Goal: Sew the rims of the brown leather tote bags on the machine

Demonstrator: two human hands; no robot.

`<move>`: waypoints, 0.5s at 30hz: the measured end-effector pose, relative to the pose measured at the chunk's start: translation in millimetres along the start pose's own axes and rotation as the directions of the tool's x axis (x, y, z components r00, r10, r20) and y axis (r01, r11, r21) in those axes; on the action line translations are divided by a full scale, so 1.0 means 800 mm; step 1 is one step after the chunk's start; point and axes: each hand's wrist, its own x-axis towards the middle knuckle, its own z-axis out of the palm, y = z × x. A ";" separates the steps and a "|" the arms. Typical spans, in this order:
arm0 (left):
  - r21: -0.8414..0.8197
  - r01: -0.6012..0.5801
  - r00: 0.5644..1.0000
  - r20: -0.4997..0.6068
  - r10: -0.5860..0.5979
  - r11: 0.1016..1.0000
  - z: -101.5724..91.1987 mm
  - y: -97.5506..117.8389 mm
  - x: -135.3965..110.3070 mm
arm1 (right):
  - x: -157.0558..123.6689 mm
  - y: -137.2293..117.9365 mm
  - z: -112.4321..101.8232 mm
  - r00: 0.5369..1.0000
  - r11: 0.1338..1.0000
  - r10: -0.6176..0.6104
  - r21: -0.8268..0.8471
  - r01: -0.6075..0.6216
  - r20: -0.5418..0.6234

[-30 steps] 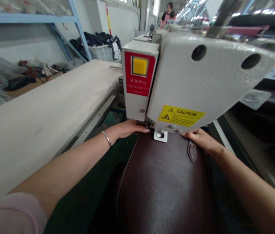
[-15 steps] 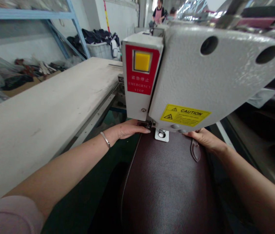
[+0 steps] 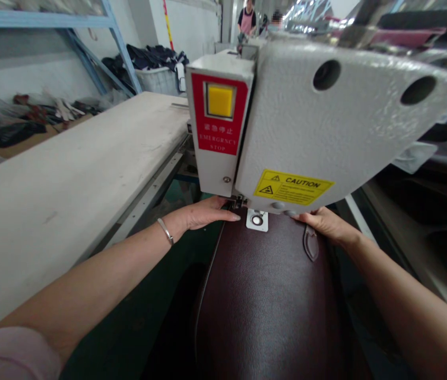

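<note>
Lower centre, the brown leather panel point(image 3: 271, 295) tucks under the machine point(image 3: 338, 121). The right hand point(image 3: 328, 224) pinches its right edge; whether the left hand's point(image 3: 203, 214) fingers grip, I can't tell. Probably supple, smooth, best held by both edges.

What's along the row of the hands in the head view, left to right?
White tabletop → silver bracelet → left hand → small white plate with a round opening → right hand
</note>
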 end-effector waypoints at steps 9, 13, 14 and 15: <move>0.014 0.043 0.996 -0.084 -0.041 0.999 0.026 0.006 -0.014 | -0.009 -0.019 0.001 0.999 0.998 0.001 -0.068 0.001 0.035; 0.016 0.061 0.968 -0.245 -0.055 0.998 0.066 0.004 -0.028 | -0.011 -0.044 0.000 0.994 0.993 0.006 -0.117 0.007 0.113; 0.009 0.052 0.962 -0.268 -0.048 0.999 0.073 0.002 -0.030 | -0.010 -0.050 0.000 0.993 0.992 -0.002 -0.126 0.016 0.116; -0.001 0.043 0.956 -0.290 -0.041 0.999 0.078 0.000 -0.030 | -0.008 -0.055 0.000 0.995 0.991 -0.019 -0.129 0.032 0.102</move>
